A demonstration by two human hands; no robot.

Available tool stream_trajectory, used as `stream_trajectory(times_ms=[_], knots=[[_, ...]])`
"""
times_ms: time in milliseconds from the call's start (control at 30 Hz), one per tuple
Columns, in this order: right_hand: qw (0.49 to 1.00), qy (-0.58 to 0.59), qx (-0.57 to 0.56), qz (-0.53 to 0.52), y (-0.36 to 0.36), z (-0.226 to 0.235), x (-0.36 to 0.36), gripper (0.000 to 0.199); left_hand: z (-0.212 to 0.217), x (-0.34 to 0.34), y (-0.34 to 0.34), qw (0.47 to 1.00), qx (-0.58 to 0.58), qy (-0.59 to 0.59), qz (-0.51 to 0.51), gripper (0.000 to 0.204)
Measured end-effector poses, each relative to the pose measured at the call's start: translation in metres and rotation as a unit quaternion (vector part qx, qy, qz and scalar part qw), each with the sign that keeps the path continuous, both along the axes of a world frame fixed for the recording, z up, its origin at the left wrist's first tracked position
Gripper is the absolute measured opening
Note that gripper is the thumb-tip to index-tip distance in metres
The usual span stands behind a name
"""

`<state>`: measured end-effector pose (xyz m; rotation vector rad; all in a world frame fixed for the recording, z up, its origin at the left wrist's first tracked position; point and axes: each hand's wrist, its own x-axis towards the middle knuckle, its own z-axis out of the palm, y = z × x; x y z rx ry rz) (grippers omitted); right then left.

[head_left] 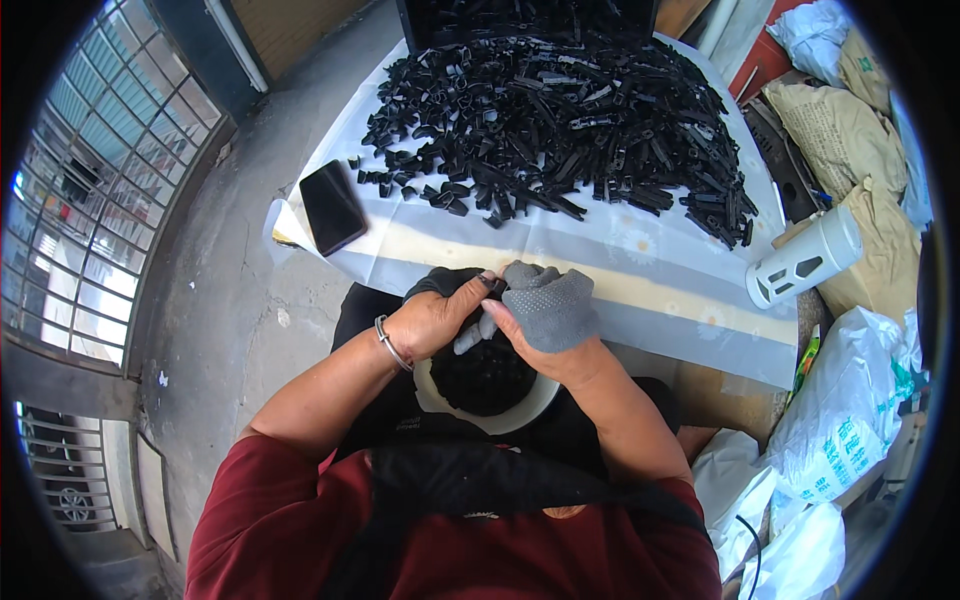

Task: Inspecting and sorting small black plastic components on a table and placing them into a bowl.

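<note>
My left hand [440, 318] and my right hand [548, 308] meet above my lap at the table's near edge. Both are closed, thumbs toward each other. Between the fingertips is a small black plastic part [494, 284], mostly hidden by the fingers. A grey dotted work glove covers much of the right hand, its thumb bare; the left wears dark covering on the fingers and a metal bangle at the wrist. Right below them a pale round bowl [543, 400] rests between my legs, with dark pieces inside too dim to make out singly.
A big heap of black plastic parts [560, 120] spreads over the cloth-covered table [420, 235], a black bin [530, 22] behind it. A phone [333, 207] lies at the left edge. At right are a white cylinder [805, 257], sacks [835, 135] and plastic bags [835, 410].
</note>
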<state>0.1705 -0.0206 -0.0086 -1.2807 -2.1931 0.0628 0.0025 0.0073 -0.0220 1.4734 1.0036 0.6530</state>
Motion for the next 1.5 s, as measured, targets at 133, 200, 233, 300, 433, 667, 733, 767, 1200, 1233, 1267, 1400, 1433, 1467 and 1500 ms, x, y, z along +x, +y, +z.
stream_trajectory(times_ms=[133, 200, 233, 300, 433, 667, 733, 767, 1200, 1233, 1267, 1400, 1433, 1467, 1500], knots=[[0.993, 0.071, 0.091, 0.015, 0.003, -0.012, 0.010, 0.024, 0.004, 0.002, -0.003, 0.997, 0.028, -0.018, 0.072, 0.038], [0.997, 0.061, 0.045, 0.013, 0.001, -0.009, 0.022, 0.024, 0.005, -0.001, 0.000, 0.998, -0.003, -0.011, 0.062, 0.040], [0.999, 0.052, -0.001, 0.013, 0.000, -0.007, 0.025, 0.024, 0.005, -0.002, 0.001, 0.998, -0.003, -0.010, 0.064, 0.040], [0.996, 0.077, -0.044, 0.016, -0.003, -0.001, 0.024, 0.023, 0.010, -0.003, 0.001, 0.998, 0.032, 0.004, 0.050, 0.039], [1.000, -0.003, -0.022, -0.007, -0.005, 0.003, 0.023, 0.020, 0.011, -0.003, 0.002, 0.997, 0.055, 0.021, 0.055, 0.039], [0.997, -0.067, -0.020, -0.017, -0.006, 0.006, 0.023, 0.023, 0.014, -0.003, 0.006, 0.997, 0.058, 0.035, 0.033, 0.038], [0.995, -0.094, -0.002, -0.022, -0.005, 0.008, 0.020, 0.021, 0.015, -0.002, 0.006, 0.996, 0.068, 0.058, 0.018, 0.038], [0.992, -0.122, 0.018, -0.028, -0.005, 0.008, 0.018, 0.020, 0.017, -0.002, 0.005, 0.992, 0.104, 0.067, 0.011, 0.036], [0.999, -0.010, -0.044, 0.018, 0.022, -0.001, 0.031, 0.026, 0.021, -0.017, 0.023, 0.870, 0.310, 0.370, -0.098, 0.034], [0.994, -0.039, -0.045, -0.089, 0.030, 0.004, 0.037, 0.025, 0.023, -0.015, 0.029, 0.848, 0.336, 0.401, -0.088, 0.034], [0.987, 0.005, 0.064, -0.145, 0.045, -0.015, 0.047, 0.024, 0.019, -0.009, 0.035, 0.839, 0.392, 0.377, -0.029, 0.032], [0.970, -0.102, 0.069, -0.209, 0.082, -0.024, 0.053, 0.022, -0.007, 0.022, 0.069, 0.815, 0.445, 0.359, 0.090, 0.027], [0.973, -0.132, 0.028, -0.189, 0.084, -0.026, 0.052, 0.021, -0.011, 0.029, 0.075, 0.815, 0.433, 0.377, 0.077, 0.025], [0.973, -0.131, 0.028, -0.189, 0.083, -0.025, 0.051, 0.021, -0.014, 0.032, 0.078, 0.814, 0.421, 0.394, 0.064, 0.023], [0.976, -0.126, 0.043, -0.173, 0.081, -0.025, 0.050, 0.022, -0.017, 0.032, 0.078, 0.815, 0.420, 0.394, 0.063, 0.023]])
